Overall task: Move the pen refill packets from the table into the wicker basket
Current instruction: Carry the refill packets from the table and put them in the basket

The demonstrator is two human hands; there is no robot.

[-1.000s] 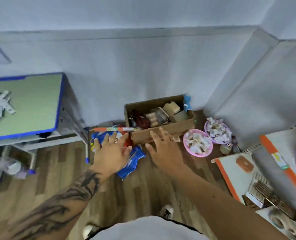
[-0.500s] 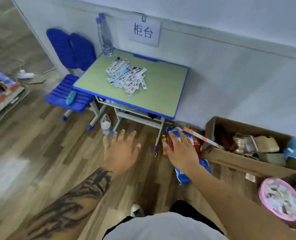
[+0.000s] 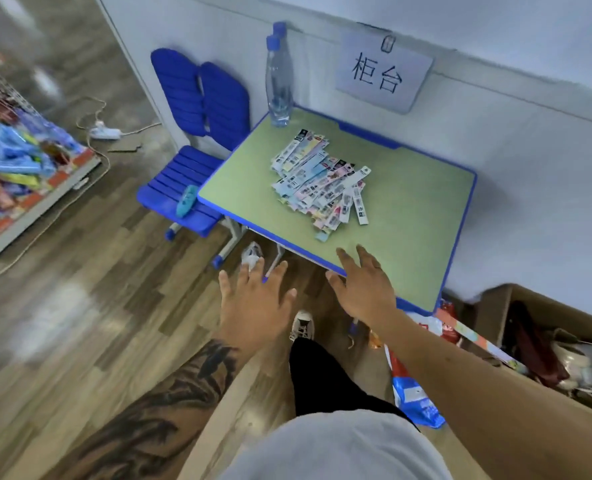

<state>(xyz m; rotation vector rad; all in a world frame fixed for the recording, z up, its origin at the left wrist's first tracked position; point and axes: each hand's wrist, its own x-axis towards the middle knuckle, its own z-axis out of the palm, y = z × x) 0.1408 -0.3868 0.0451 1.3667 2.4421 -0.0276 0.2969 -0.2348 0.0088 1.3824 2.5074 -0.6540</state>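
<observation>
The pen refill packets [image 3: 322, 183] lie in a messy pile on the green top of the small table [image 3: 419, 202], a bit toward its far side. They are long thin strips, white, pink, yellow and pale blue, and they lie over each other. Nothing is touching them.

At 6 o'clock from the pile, the right hand [image 3: 365, 287] is over the near edge of the table. It is spread wide with flat fingers and holds nothing. It is near the pile but apart from it.

At 9 o'clock from the right hand, the left hand [image 3: 253, 299] is out over the wood floor [image 3: 79, 306]. It is spread wide too and holds nothing. Its arm has dark tattoos.

At 11 o'clock from the pile, a clear water bottle [image 3: 280, 88] with a blue cap stands up on the far corner of the table. At 1 o'clock, a paper sign [image 3: 384, 72] is clipped to the wall.

At 9 o'clock from the table is a blue chair [image 3: 190, 161]. A light blue thing lies on its seat; I cannot tell what it is.

At 4 o'clock, on the floor, is an open cardboard box [image 3: 547, 327] full of stuff. A blue bag [image 3: 415, 396] lies beside it.
</observation>
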